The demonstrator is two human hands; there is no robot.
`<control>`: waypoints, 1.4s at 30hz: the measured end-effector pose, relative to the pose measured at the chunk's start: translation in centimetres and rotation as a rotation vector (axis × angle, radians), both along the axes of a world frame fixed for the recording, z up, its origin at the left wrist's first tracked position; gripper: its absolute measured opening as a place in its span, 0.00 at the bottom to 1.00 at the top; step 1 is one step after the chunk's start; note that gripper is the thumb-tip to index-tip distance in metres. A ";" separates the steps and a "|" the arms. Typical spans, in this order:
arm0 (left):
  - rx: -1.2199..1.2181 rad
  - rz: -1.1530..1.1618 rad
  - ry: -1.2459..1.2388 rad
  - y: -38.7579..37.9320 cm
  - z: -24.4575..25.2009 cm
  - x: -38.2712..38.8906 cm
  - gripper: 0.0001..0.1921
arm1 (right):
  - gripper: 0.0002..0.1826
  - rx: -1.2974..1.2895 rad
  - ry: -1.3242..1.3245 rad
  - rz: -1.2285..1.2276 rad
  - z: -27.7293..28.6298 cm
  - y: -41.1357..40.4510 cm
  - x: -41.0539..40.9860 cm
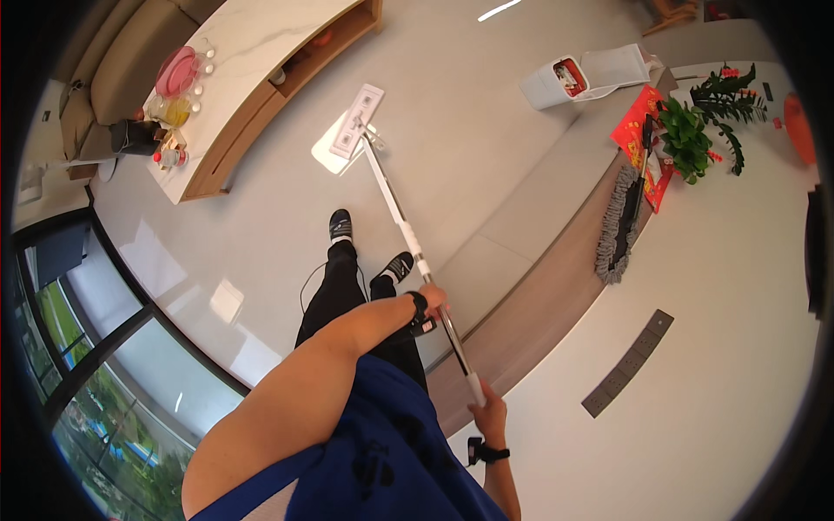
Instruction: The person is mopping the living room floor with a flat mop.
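A flat mop with a long white and chrome pole [391, 189] runs across the view. My left hand [433, 299] grips the pole partway along it, with a black strap on the wrist. At the upper end, my right hand [490, 411] is closed around the white handle grip [475, 389], and that wrist also carries a strapped black device. The rectangular mop head [369, 104] is on the pale floor [449, 130] ahead of my feet, beside a bright patch of light. Its underside is hidden.
Left stands a marble-topped coffee table [260, 52] with drinkware and a pink plate [179, 71]. Ahead right is an open white bin [544, 88]. Along the right cabinet [547, 280] are a grey chenille duster [616, 228] and a leafy plant [684, 137]. A socket strip [629, 361] is on the wall.
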State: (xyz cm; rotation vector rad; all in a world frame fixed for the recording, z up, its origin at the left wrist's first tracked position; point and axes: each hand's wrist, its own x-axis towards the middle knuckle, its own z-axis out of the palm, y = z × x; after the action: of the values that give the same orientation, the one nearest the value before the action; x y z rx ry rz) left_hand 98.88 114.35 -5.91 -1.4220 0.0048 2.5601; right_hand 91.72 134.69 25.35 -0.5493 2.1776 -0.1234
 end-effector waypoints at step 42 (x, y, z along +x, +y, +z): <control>0.070 0.347 0.165 -3.5 14.5 -10.9 0.10 | 0.29 -0.106 0.660 0.806 15.0 -8.6 -12.2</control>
State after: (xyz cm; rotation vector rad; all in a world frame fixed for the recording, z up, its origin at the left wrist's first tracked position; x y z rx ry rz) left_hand 88.01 110.88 8.63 -1.2768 -0.3294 2.9147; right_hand 79.48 126.13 40.35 -1.6624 2.3703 0.4371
